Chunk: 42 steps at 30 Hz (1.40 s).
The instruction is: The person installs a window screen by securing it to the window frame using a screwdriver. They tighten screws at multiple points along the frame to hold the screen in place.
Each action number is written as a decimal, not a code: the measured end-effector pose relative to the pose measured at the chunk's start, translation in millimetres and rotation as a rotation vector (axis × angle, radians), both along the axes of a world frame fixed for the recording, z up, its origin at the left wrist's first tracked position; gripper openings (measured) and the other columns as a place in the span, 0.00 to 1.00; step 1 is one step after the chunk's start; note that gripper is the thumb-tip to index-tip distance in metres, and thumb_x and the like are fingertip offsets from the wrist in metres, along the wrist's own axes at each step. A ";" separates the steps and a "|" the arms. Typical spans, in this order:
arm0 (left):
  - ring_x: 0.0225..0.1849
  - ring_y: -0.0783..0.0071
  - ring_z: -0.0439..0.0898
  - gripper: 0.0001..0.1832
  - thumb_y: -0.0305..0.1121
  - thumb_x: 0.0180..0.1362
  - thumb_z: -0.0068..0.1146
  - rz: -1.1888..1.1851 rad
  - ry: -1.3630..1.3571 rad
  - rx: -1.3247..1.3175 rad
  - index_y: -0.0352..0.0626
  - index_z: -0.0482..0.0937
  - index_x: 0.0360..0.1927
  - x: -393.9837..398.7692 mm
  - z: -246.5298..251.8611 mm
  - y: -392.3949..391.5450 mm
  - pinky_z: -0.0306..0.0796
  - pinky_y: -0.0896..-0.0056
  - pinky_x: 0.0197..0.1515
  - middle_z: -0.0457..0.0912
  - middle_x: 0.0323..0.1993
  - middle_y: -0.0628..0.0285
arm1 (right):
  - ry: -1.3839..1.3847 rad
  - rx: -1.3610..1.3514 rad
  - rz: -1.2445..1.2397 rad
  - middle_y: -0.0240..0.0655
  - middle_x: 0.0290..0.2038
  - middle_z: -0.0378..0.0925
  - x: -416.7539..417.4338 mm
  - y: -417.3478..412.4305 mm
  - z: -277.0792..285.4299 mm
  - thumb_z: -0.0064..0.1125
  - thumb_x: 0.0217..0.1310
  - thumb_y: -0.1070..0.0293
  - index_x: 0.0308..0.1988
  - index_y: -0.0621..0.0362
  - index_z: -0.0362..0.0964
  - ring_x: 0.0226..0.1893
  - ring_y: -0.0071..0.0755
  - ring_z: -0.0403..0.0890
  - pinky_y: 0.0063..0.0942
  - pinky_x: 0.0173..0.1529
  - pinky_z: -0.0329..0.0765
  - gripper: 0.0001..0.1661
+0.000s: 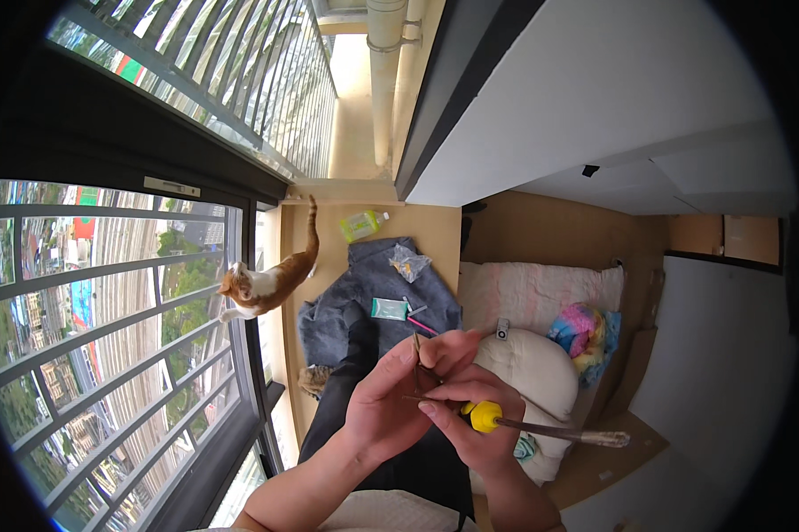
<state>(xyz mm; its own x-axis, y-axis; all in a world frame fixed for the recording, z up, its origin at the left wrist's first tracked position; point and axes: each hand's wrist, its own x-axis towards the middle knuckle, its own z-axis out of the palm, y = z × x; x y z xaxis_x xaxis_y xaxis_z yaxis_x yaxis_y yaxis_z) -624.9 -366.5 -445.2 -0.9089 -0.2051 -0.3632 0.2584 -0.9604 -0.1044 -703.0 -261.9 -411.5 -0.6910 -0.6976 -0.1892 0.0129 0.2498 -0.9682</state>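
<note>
Both hands are raised close together above my dark trousers (346,405). My left hand (396,392) grips a thin brownish metal piece (417,366) between thumb and fingers. My right hand (476,405) pinches the lower end of this small piece, where a short thin part sticks out sideways. Tucked in the same right hand is a screwdriver with a yellow and black handle (486,417); its long shaft points right. The exact shape of the small piece is partly hidden by fingers.
An orange and white cat (276,282) stands by the barred window. A dark grey cloth (326,319) bears a teal packet (390,308) and a clear plastic bag (409,263). A yellow-green bottle (363,226) lies beyond. White cushions (529,366) lie at the right.
</note>
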 end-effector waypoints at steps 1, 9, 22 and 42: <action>0.71 0.62 0.63 0.12 0.40 0.71 0.47 0.004 0.003 0.013 0.44 0.75 0.41 2.2 -3.8 -4.0 0.52 0.58 0.75 0.71 0.64 0.56 | -0.023 -0.008 -0.022 0.35 0.31 0.79 2.6 -3.4 -2.8 0.71 0.50 0.81 0.34 0.63 0.79 0.27 0.21 0.76 0.19 0.33 0.71 0.09; 0.65 0.68 0.70 0.12 0.41 0.70 0.50 -0.060 0.013 0.094 0.45 0.79 0.44 14.9 -15.1 -30.0 0.56 0.60 0.73 0.76 0.56 0.66 | -0.157 -0.039 -0.208 0.32 0.29 0.77 15.6 -20.3 -4.5 0.70 0.53 0.78 0.35 0.63 0.80 0.27 0.20 0.74 0.17 0.33 0.69 0.07; 0.42 0.71 0.72 0.08 0.35 0.65 0.57 -0.296 0.089 -0.134 0.42 0.79 0.42 -23.3 -9.1 -17.5 0.66 0.72 0.49 0.74 0.36 0.64 | -0.370 -0.134 -0.358 0.31 0.31 0.76 -14.8 41.2 8.9 0.67 0.54 0.80 0.34 0.61 0.75 0.26 0.14 0.71 0.15 0.32 0.65 0.07; 0.38 0.83 0.76 0.11 0.31 0.67 0.57 -1.126 -0.212 -0.892 0.34 0.85 0.44 -39.6 54.0 48.6 0.69 0.79 0.42 0.82 0.35 0.67 | -0.361 -0.035 0.076 0.33 0.31 0.80 -73.2 144.9 21.5 0.69 0.50 0.80 0.36 0.60 0.79 0.30 0.24 0.79 0.24 0.35 0.73 0.10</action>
